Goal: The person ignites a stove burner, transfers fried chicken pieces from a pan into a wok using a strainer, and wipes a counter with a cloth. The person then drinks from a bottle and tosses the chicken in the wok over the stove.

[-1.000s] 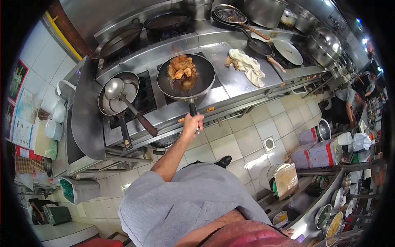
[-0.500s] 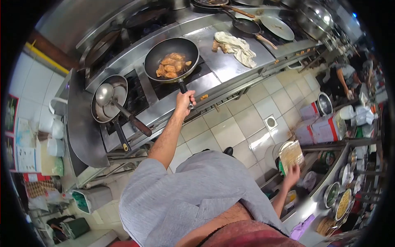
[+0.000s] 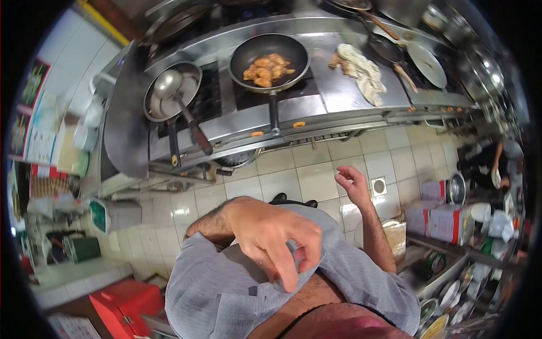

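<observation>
A black frying pan (image 3: 291,51) with browned pieces of food (image 3: 268,69), which look like chicken, sits on the stove, its handle (image 3: 274,113) pointing at me and free. My left hand (image 3: 276,234) is raised in front of my chest, fingers bent and apart, with nothing visible in it. Over the floor, away from the counter, my right hand (image 3: 353,183) hangs with loosely curled fingers, holding nothing. Left of the frying pan, a second pan (image 3: 195,85) holds a metal ladle (image 3: 168,85) and what seems to be a lighter round piece beneath it.
A crumpled cloth (image 3: 361,73) lies on the steel counter, right of the frying pan. Farther right are a small pan (image 3: 385,50) and an oval plate (image 3: 426,65). A wrapped flat package (image 3: 395,237) lies at lower right, near tins (image 3: 437,223). Another person (image 3: 491,161) is at far right.
My left hand has let go of the frying pan's handle and come up to my chest. My right hand has left the wrapped package and moved forward. The view has shifted.
</observation>
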